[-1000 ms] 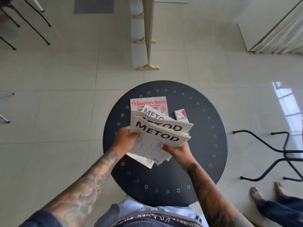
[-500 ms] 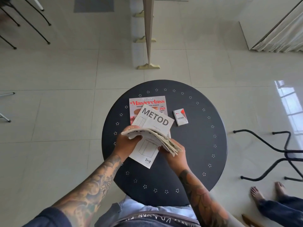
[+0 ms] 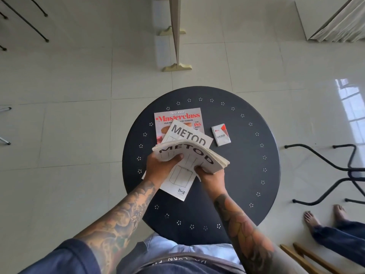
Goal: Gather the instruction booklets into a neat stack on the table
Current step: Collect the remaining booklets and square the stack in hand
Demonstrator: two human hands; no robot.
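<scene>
A bundle of white METOD instruction booklets (image 3: 194, 157) is held above the round dark table (image 3: 243, 171). My left hand (image 3: 161, 168) grips its left side, thumb on the cover. My right hand (image 3: 212, 176) grips its lower right edge. Under the bundle one more METOD booklet (image 3: 180, 183) lies flat and slanted on the table, its top part overlapping a Masterclass cookbook magazine (image 3: 176, 120).
A small white and red VESS pack (image 3: 220, 134) lies right of the magazine. Black chair legs (image 3: 339, 169) stand to the right, another person's bare feet (image 3: 324, 216) at lower right. A wooden post with brass feet (image 3: 176, 56) stands beyond the table.
The held bundle, fanned out a second ago, was squared and turned edge-on, and now tilts cover-up again. One booklet has stayed flat on the table.
</scene>
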